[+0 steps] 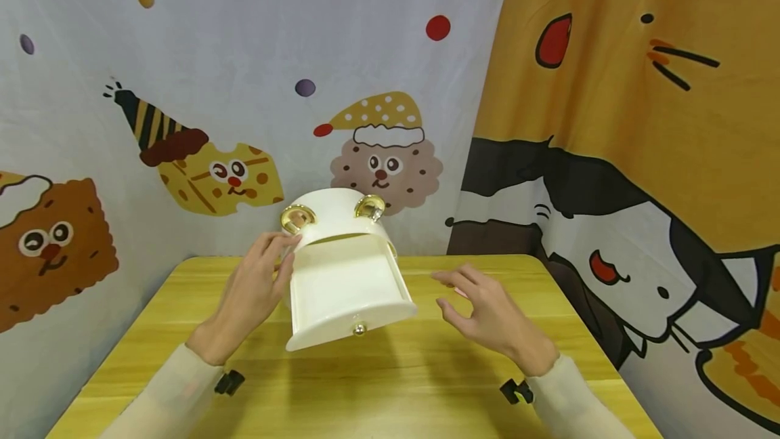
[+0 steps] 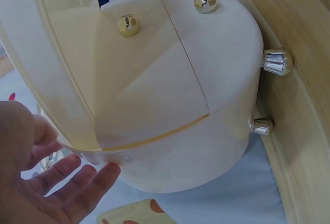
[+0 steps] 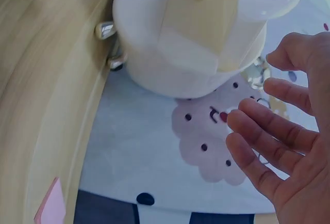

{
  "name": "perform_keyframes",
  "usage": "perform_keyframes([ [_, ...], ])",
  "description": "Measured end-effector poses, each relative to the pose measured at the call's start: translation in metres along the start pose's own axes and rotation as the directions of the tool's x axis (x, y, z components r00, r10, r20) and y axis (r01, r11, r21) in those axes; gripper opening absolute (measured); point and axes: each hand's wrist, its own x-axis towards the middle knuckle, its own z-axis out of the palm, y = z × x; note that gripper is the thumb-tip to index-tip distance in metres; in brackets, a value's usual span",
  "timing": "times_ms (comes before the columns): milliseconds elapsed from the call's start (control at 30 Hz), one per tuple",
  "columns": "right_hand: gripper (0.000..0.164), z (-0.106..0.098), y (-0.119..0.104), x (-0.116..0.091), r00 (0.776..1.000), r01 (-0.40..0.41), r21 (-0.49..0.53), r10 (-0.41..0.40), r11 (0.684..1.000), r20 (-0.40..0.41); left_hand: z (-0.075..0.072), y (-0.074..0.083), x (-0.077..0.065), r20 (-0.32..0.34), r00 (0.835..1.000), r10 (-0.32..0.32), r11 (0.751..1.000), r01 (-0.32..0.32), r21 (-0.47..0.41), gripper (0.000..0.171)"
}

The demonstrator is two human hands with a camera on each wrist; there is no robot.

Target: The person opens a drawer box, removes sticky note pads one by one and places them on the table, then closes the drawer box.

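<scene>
Two sleeves (image 1: 167, 385), left fingers (image 2: 93, 190) spread, touching one white cabinet (image 1: 334, 202), right fingers (image 3: 272, 145) spread, one drawer (image 1: 344, 283)

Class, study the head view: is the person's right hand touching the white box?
No, wooden tabletop shows between the right hand and the white box.

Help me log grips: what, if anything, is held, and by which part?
Nothing appears held: the left hand just touches the side of the box; the right hand is apart.
</scene>
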Motion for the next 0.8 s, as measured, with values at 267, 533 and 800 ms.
perform_keyframes([
  [267,0.049,-0.002,-0.018,0.005,0.999,0.041,0.045,-0.040,0.998,-0.036,0.000,0.001,0.001,0.005,1.000,-0.006,1.000,0.006,0.019,0.032],
  [533,0.047,-0.001,-0.039,0.010,0.994,0.102,0.100,-0.097,0.990,-0.047,0.001,0.001,0.001,0.004,1.000,-0.005,1.000,0.005,0.023,0.031],
  [800,0.040,0.006,-0.055,0.012,0.981,0.189,0.168,-0.177,0.968,-0.083,0.001,0.002,0.001,0.013,1.000,-0.015,0.999,0.015,0.030,0.030],
])
